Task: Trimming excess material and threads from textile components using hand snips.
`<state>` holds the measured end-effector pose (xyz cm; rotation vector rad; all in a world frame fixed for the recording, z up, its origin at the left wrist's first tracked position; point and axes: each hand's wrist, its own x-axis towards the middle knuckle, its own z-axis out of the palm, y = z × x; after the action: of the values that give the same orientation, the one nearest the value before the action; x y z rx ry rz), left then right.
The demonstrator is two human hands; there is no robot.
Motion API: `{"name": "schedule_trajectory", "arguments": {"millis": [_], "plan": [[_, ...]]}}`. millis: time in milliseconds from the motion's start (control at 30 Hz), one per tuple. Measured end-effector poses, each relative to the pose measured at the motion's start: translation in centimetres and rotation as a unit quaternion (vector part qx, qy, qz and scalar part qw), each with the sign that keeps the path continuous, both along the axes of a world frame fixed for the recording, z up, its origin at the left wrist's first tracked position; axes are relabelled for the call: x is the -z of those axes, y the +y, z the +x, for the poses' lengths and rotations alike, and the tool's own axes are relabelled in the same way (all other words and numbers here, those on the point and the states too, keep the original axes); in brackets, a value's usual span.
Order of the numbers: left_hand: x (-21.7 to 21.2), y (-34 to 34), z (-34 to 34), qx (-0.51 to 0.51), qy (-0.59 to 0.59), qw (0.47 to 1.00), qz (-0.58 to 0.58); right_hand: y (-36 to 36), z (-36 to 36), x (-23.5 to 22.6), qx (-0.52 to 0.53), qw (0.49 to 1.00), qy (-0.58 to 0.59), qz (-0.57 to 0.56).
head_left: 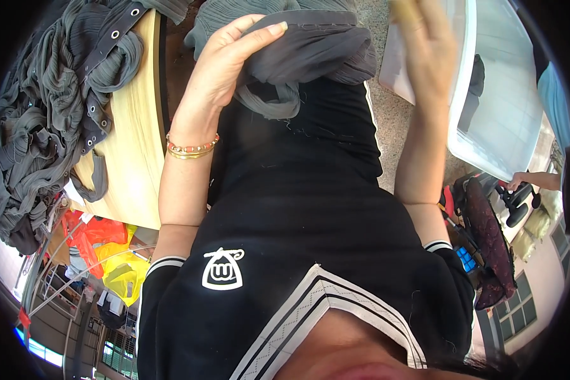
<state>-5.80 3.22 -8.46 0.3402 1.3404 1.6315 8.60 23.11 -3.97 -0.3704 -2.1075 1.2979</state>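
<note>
My left hand (225, 54) is closed on a dark grey garment piece (310, 54), its thumb lying over a flat band along the top edge. The thin, gathered cloth hangs over my lap, and a narrow loop droops below it. Loose thread ends show along the band. Apart from the cloth, my right hand (429, 60) is raised at the upper right, beside the wall of a white plastic bin (463, 82). Motion smears its fingers and the frame's top edge cuts them off, so their grip cannot be made out.
A heap of grey ribbed garments (38, 139) with metal eyelets covers much of the pale wooden table (136, 139) at left. Red (94, 237) and yellow (123, 272) plastic bags lie below it. Another person's hand (522, 180) is at far right, near a dark patterned cushion (487, 234).
</note>
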Motion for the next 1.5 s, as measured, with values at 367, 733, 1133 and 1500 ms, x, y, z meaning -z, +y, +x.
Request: {"name": "schedule_trajectory", "arguments": {"millis": [367, 733, 1133, 1500], "plan": [[0.2, 0.6, 0.6, -0.042, -0.054, 0.998, -0.014, -2.6, 1.6, 5.6, -0.050, 0.992, -0.109, -0.035], [0.4, 0.5, 0.4, -0.030, -0.049, 0.998, -0.013, -2.4, 0.9, 6.0, -0.088, 0.988, -0.119, -0.036], [0.7, 0.3, 0.4, -0.010, -0.024, 1.000, 0.004, -1.6, 1.1, 5.9, -0.108, 0.987, -0.114, -0.021], [1.1, 0.2, 0.3, -0.006, -0.031, 0.999, 0.015, -1.5, 1.0, 6.4, -0.117, 0.987, -0.103, -0.025]]}}
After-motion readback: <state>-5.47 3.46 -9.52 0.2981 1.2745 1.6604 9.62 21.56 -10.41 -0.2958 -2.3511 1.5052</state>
